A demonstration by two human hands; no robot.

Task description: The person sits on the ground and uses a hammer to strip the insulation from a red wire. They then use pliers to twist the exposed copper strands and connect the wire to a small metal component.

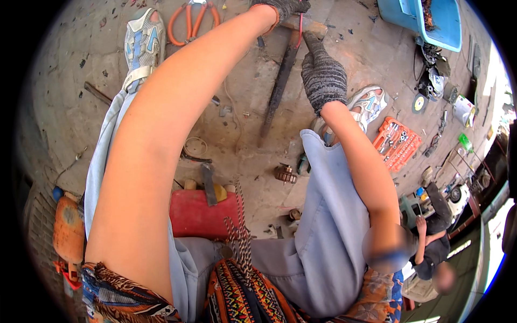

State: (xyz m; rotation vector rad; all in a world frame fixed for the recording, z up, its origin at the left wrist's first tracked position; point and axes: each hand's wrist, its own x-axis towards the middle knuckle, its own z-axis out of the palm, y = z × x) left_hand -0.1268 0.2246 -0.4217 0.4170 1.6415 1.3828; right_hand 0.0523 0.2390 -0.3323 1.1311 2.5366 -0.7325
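My left hand (pixel 283 8), in a dark knitted glove with an orange cuff, is at the top edge, partly cut off. Its fingers close around a thin red wire (pixel 300 22) that hangs down from them. My right hand (pixel 325 78), in a grey knitted glove, is just right of the wire. One finger reaches up toward the wire while the others curl in, their tips hidden. Beneath the wire, a long dark bar (pixel 280 86) lies on the ground, its upper end meeting a brownish block (pixel 313 27).
Orange-handled cutters (pixel 193 24) lie by my left shoe. A blue bin (pixel 439 32) is at the upper right. Beyond my right shoe sits an orange socket set (pixel 397 144). A red padded stool (pixel 200 215) and a copper-wound motor part (pixel 285 173) are nearer. Another person (pixel 431 242) sits at the right.
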